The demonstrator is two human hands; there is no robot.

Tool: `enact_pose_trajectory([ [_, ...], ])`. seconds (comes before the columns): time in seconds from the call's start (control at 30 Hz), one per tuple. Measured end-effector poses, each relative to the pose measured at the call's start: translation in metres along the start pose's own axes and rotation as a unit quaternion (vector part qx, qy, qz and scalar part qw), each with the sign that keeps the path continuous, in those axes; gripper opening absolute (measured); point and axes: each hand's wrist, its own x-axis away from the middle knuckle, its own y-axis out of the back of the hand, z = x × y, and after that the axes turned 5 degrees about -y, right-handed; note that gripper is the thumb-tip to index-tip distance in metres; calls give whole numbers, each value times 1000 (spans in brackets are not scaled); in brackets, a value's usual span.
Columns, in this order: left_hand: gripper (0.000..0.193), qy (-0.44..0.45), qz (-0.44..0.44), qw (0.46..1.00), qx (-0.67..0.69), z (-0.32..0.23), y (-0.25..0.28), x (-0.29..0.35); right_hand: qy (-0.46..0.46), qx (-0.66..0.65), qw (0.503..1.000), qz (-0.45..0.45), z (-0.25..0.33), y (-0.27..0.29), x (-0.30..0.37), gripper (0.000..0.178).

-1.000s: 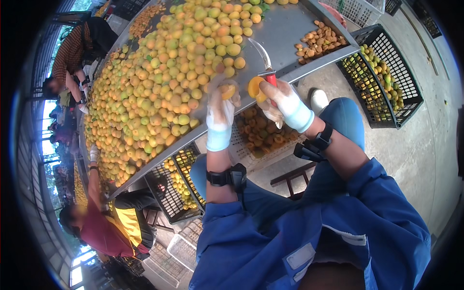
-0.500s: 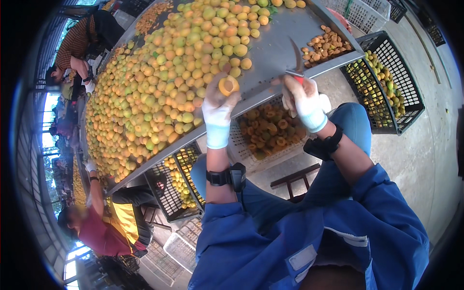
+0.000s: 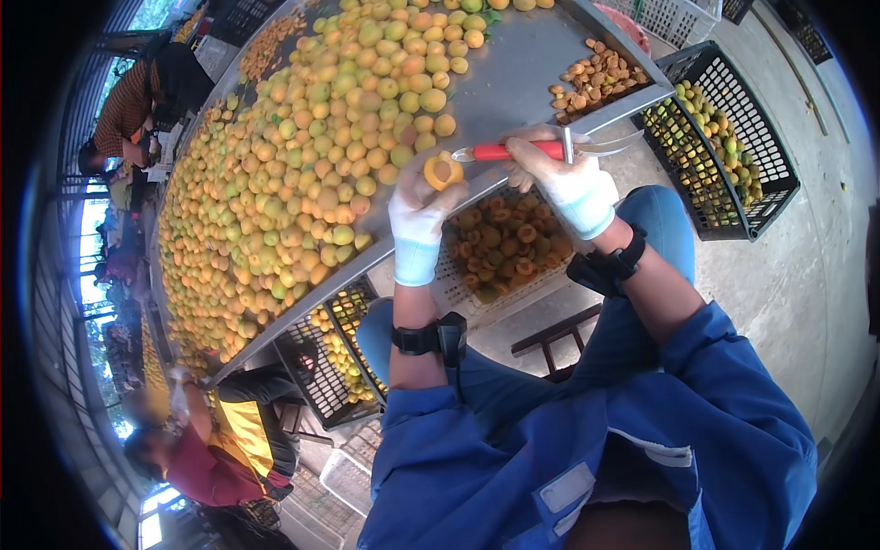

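Observation:
In my gloved left hand [image 3: 417, 218] is a cut apricot [image 3: 444, 171], its orange flesh and brown stone facing up. My gloved right hand [image 3: 577, 192] grips a red-handled knife [image 3: 518, 150]. Its curved blade points away to the right, while the small metal tip at the handle's other end reaches close to the apricot; I cannot tell whether they touch. Both hands are over the near edge of a metal table [image 3: 509, 87]. Many whole yellow-orange apricots [image 3: 321, 156] are heaped on it, to the left of my hands.
Apricot stones [image 3: 600, 78] lie in the table's right corner. Below my hands, a white crate [image 3: 458, 298] holds apricot halves [image 3: 513, 243]. Black crates of fruit stand at right [image 3: 765, 137] and under the table's left edge [image 3: 307, 380]. Other people [image 3: 206, 458] work along the left side.
The knife has turned in my right hand: its blade pointed away from me and now points right, with the handle's metal tip brought toward the apricot. My left hand still holds the fruit.

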Motion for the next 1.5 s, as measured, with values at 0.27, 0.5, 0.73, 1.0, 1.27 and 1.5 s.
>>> enact_pose_trajectory([
  [0.27, 54, -38, -2, 999, 3, 2, -6, -4, 21, 23, 999, 43, 2, 5, 1, 15],
  [0.5, 57, -28, 4, 999, -21, -3, -7, -4, 9, 42, 997, 67, 9, 5, 5, 11],
  [0.73, 51, -27, -9, 1000, -5, 1, -8, -2, 81, 17, 994, 66, -7, 7, -1, 12],
  [1.0, 47, -21, -18, 998, -48, 3, -14, -2, 106, 67, 992, 33, -19, 3, -1, 14],
  [1.27, 44, -23, 8, 1000, 10, -1, -10, -2, -68, -78, 992, 66, -13, 11, -3, 20],
  [1.5, 44, -4, 34, 999, 29, 0, -17, -2, -109, -124, 985, 48, -9, 3, -3, 22],
])
